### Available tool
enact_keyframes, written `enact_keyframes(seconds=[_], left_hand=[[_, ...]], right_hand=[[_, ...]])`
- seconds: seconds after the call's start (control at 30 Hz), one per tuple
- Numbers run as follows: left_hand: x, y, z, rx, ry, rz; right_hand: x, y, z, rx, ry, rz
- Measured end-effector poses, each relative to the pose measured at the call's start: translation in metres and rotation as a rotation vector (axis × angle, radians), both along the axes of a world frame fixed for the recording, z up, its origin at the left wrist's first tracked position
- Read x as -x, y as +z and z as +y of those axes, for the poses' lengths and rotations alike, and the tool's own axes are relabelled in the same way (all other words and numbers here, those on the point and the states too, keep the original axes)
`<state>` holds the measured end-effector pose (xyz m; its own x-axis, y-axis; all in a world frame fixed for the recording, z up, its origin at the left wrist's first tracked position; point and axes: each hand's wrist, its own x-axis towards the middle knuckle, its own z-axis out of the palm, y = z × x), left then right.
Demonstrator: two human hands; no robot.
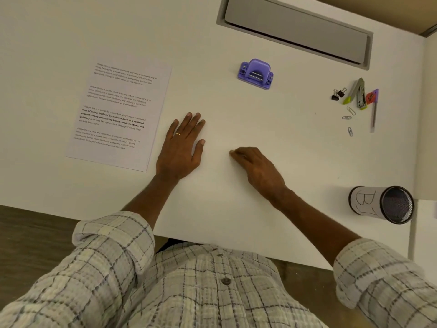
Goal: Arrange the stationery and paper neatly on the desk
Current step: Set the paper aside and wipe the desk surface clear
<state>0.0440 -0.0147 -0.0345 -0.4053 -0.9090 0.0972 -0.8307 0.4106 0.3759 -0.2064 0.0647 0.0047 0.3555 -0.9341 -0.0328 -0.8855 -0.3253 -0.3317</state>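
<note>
My left hand lies flat and empty just beside the paper edge, my right hand loosely curled, holding nothing, on bare desk.

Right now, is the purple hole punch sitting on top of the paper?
No, the purple hole punch sits on the bare desk, apart from the paper.

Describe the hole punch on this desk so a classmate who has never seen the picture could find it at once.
Start at the long grey cable tray set into the far edge of the white desk. Just in front of its left end sits the hole punch, standing alone. It is the only chunky purple block, well apart from the printed paper on the left and the small clutter of clips on the right.
</note>
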Motion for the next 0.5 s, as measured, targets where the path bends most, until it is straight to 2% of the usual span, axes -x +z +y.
enact_keyframes(seconds=[0.1, 0.27, 0.4, 0.5], left_hand=[[0.0, -0.002, 0.0, 0.006, 0.002, 0.004], [0.0, -0.003, 0.0, 0.022, 0.007, 0.022], [0.001, -0.003, 0.001, 0.009, 0.003, 0.018], [0.0, -0.003, 0.0, -0.009, 0.0, 0.011]], right_hand=[[0.016, 0.0, 0.023, -0.031, -0.037, -0.005], [0.013, -0.009, 0.039, -0.001, -0.395, -0.065], [-0.021, -0.014, 0.045, 0.009, -0.307, 0.01], [-0.029, -0.009, 0.04, 0.004, -0.331, -0.065]])
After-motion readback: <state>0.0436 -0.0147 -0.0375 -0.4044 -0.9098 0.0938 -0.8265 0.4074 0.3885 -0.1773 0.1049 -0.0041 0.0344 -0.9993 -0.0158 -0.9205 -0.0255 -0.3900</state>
